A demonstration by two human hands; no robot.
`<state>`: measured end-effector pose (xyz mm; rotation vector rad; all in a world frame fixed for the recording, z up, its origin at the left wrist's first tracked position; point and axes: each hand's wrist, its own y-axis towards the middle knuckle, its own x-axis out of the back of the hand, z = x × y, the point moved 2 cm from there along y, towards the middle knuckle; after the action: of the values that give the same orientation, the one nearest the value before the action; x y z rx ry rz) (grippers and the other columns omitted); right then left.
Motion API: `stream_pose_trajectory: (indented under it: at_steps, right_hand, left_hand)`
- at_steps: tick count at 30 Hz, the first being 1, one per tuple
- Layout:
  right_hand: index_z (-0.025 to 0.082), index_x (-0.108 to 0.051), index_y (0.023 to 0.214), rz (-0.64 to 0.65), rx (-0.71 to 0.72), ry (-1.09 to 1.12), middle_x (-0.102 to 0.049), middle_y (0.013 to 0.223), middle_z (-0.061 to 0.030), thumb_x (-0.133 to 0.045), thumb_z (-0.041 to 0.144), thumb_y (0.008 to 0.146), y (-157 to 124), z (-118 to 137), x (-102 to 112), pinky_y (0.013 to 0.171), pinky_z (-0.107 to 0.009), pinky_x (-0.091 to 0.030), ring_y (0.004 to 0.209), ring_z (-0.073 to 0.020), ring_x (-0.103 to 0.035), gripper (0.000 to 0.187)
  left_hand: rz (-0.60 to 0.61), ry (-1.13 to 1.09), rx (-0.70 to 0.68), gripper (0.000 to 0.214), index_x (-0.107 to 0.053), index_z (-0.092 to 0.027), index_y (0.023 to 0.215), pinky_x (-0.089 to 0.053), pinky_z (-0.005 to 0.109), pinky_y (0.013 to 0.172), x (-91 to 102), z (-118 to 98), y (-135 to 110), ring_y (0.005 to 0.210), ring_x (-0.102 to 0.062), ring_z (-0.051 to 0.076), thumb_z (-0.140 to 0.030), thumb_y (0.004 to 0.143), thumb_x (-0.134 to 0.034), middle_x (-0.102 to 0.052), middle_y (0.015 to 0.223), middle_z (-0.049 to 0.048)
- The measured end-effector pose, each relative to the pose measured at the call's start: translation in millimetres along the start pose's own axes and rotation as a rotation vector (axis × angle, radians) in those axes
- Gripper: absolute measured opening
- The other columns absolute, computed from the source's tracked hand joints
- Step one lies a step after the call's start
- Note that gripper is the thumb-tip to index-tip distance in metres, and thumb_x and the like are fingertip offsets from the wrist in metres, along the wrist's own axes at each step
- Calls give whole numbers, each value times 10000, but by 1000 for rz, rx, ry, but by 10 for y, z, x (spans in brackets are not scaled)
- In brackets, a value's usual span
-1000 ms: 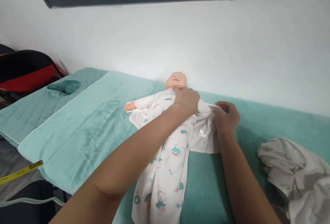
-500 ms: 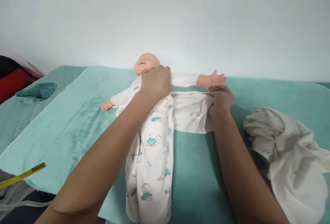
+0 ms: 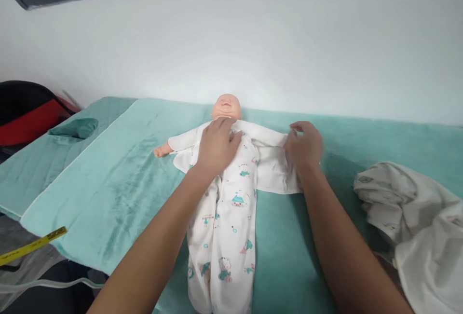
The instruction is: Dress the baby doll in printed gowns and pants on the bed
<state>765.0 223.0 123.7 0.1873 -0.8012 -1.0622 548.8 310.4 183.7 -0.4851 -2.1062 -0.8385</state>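
A baby doll (image 3: 226, 106) lies on its back on a teal blanket (image 3: 119, 188), head toward the wall. It wears a white sleepsuit (image 3: 226, 227) printed with small teal figures. My left hand (image 3: 216, 146) rests flat on the doll's chest, fingers stretched toward the neck. My right hand (image 3: 304, 147) is at the doll's far arm, fingers curled on the sleepsuit's open white flap (image 3: 275, 171). The doll's other bare hand (image 3: 159, 151) sticks out to the left.
A crumpled white garment (image 3: 415, 217) lies at the right edge of the blanket. A folded teal cloth (image 3: 74, 127) sits at the far left, beside a red and black bag (image 3: 29, 111). A yellow measuring tape (image 3: 32, 245) hangs at the lower left.
My right hand has brought the flap over the doll's outstretched arm, which is now covered. My left hand slid from the doll's neck down onto its chest. The camera shifted.
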Motion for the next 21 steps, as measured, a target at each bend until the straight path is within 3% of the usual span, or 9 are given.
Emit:
stream_pose_trajectory:
  at_steps: [3,6,10,14,17,21]
  right_hand:
    - [214,-639,1054,170,317,6,-682,1144,-113,-526,316,868,-168,286,-173,1021,-469,-382,1119,-288,-582,241]
    - [253,-616,1094,361,436,103,-632,1285,-87,-512,404,915,-351,493,-325,1089,-463,-309,1223,-268,-536,256]
    - [257,-593,965,466,323,218,-555,1376,-80,-579,466,866,-429,532,-368,1106,-466,-278,1301,-270,-460,232]
    - [238,-553,805,545,237,263,-529,1360,-77,-645,493,810,-420,504,-369,1132,-477,-220,1301,-274,-425,271]
    - [223,-552,718,506,194,326,-513,1294,-76,-673,470,781,-434,504,-364,1109,-452,-272,1245,-262,-445,282]
    - [216,-564,666,351,164,430,-518,1095,-52,-699,403,747,-515,534,-302,1029,-393,-364,1098,-215,-502,245]
  left_hand:
    - [-45,-241,160,379,-546,-211,1223,-363,387,1112,115,348,-209,1296,-480,239,-403,896,-552,-537,1358,96]
    - [-18,-392,267,501,-485,-217,1267,-345,368,1127,116,567,-348,1323,-451,227,-458,849,-620,-481,1395,102]
    - [-34,-388,224,548,-460,-200,1232,-325,376,1137,46,602,-413,1326,-429,232,-456,803,-684,-467,1369,121]
    - [-94,-199,123,421,-517,-195,1071,-356,390,1093,17,501,-444,1313,-427,259,-444,792,-710,-454,1367,129]
    - [-134,-1,69,297,-559,-198,916,-391,394,1009,47,411,-520,1213,-480,274,-478,856,-633,-531,1263,121]
    - [-81,190,20,339,-586,-197,879,-394,394,885,70,334,-627,1028,-553,276,-503,948,-458,-641,994,109]
